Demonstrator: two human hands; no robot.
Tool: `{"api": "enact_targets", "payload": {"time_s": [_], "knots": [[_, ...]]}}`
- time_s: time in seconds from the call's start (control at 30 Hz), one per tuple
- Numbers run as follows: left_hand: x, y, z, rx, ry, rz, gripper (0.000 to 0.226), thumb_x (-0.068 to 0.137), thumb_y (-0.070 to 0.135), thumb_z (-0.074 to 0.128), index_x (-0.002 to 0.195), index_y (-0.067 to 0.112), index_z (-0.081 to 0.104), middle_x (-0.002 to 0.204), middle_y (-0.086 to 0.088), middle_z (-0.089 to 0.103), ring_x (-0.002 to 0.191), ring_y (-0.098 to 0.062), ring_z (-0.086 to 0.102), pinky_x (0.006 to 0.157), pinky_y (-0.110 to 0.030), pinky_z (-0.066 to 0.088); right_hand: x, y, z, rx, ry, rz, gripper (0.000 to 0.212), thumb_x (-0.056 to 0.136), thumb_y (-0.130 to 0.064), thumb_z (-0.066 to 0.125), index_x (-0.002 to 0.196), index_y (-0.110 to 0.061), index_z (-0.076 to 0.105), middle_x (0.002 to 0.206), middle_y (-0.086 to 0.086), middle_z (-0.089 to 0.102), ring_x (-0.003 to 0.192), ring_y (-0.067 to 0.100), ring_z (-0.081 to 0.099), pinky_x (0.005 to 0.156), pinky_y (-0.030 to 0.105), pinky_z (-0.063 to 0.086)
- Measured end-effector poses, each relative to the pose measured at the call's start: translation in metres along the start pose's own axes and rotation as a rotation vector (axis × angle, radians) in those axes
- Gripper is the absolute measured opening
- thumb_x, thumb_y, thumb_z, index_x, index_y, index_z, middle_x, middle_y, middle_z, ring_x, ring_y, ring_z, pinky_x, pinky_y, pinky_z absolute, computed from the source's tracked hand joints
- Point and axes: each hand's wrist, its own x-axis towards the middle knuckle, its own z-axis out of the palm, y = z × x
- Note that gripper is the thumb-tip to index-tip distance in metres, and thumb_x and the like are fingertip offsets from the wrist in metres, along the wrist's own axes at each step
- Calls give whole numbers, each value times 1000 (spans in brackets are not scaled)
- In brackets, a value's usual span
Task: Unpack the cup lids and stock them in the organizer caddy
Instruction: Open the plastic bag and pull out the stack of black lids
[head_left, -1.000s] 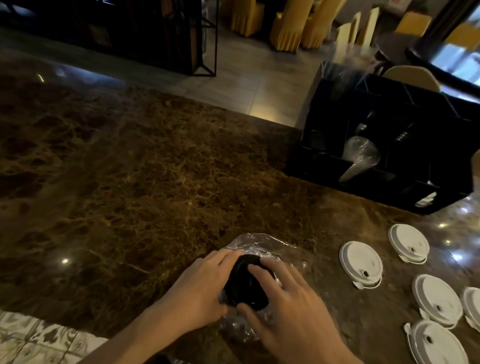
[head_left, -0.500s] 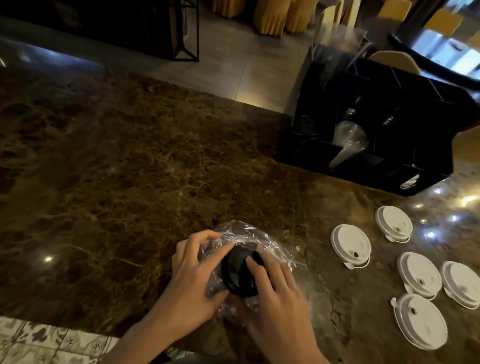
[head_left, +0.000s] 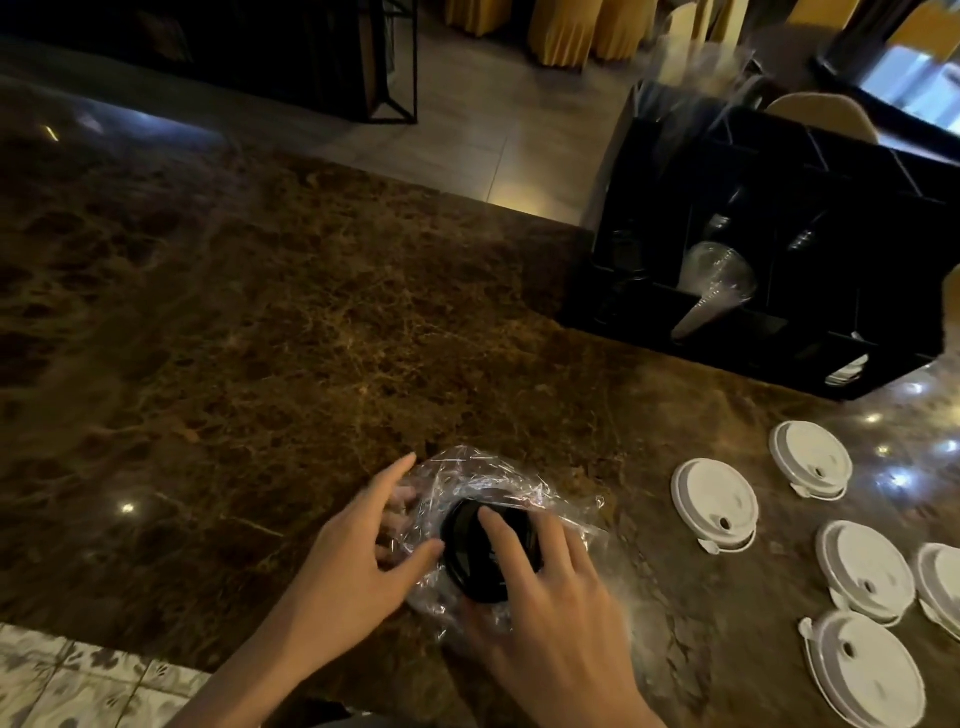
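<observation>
black lids (head_left: 480, 558) in crinkly clear wrap (head_left: 483, 480), right hand (head_left: 550, 608) fingers spread on top pressing, left hand (head_left: 353, 556) loosely pinching wrap just left, white lids (head_left: 714, 501) off right

Setting: café or restaurant service area, dim lighting. Evidence: long polished brown marble counter (head_left: 311, 322) with ceiling-light reflections; black compartmented organizer caddy (head_left: 779, 249) at the counter's far right edge, holding clear plastic cups (head_left: 719, 273); five white disposable cup lids (head_left: 714, 501) laid out near the counter's right edge. Beyond the far edge: tiled floor (head_left: 493, 135), chairs in yellow fabric covers (head_left: 571, 26) and a black metal-framed shelf unit (head_left: 363, 57).
</observation>
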Motion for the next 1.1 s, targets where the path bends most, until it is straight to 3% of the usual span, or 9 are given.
{"api": "enact_targets", "payload": {"time_s": [0.2, 0.33, 0.47, 0.53, 0.6, 0.7, 0.8, 0.93, 1.1], "knots": [[9, 12, 3, -76, -58, -155, 92, 87, 29, 77, 154, 48, 16, 128, 15, 62, 100, -5, 69, 78, -20, 59, 6, 7, -5, 20, 7, -17, 71, 70, -65, 76, 126, -24, 68, 125, 6, 67, 98, 28, 74, 50, 32, 63], [15, 22, 1, -205, -75, -260, 87, 79, 27, 84, 147, 47, 33, 120, 5, 66, 105, -13, 68, 88, -36, 60, 8, 18, -9, 95, -6, -20, 72, 74, -67, 71, 133, -25, 62, 130, 2, 64, 96, 24, 74, 55, 31, 64], [17, 30, 2, -295, -32, -242, 78, 74, 27, 88, 133, 54, 46, 116, 9, 65, 103, -5, 65, 79, -20, 52, 12, 28, -14, 202, 24, -4, 73, 75, -68, 65, 135, -28, 59, 132, -6, 64, 91, 18, 76, 58, 30, 62], [18, 34, 3, -310, -18, -224, 77, 70, 28, 90, 130, 55, 49, 115, 10, 65, 106, -6, 62, 82, -19, 49, 12, 33, -16, 270, 37, 3, 75, 76, -70, 63, 139, -31, 55, 137, -13, 60, 100, 14, 74, 68, 29, 62], [20, 38, 5, -332, -10, -211, 78, 70, 23, 90, 132, 52, 51, 116, 4, 69, 107, -12, 67, 92, -29, 54, 12, 41, -17, 348, 40, 5, 78, 77, -72, 60, 144, -34, 51, 144, -19, 55, 113, 10, 69, 82, 31, 62], [21, 44, 8, -346, -19, -171, 75, 73, 16, 89, 132, 45, 53, 107, 4, 77, 100, -14, 72, 90, -33, 58, 14, 50, -20, 432, -1, 20, 84, 76, -76, 59, 149, -37, 46, 149, -20, 51, 128, 7, 59, 99, 35, 57], [22, 50, 9, -358, -55, -130, 70, 75, 9, 86, 127, 45, 56, 107, 15, 76, 97, -11, 74, 81, -28, 61, 16, 55, -25, 521, -5, 47, 86, 76, -85, 57, 147, -38, 45, 137, -22, 60, 120, 1, 61, 96, 30, 55], [22, 54, 13, -346, -31, -63, 70, 76, -1, 83, 123, 46, 60, 110, 4, 76, 95, -20, 75, 82, -33, 62, 18, 57, -25, 566, 3, 93, 85, 73, -86, 56, 144, -40, 45, 125, -23, 65, 111, 1, 64, 92, 27, 55], [22, 57, 17, -299, -45, 62, 75, 78, -2, 81, 127, 50, 58, 116, 12, 73, 111, -6, 69, 90, -15, 53, 19, 58, -29, 562, 12, 133, 80, 67, -83, 64, 135, -43, 49, 104, -35, 63, 94, -10, 62, 77, 3, 46]]}}
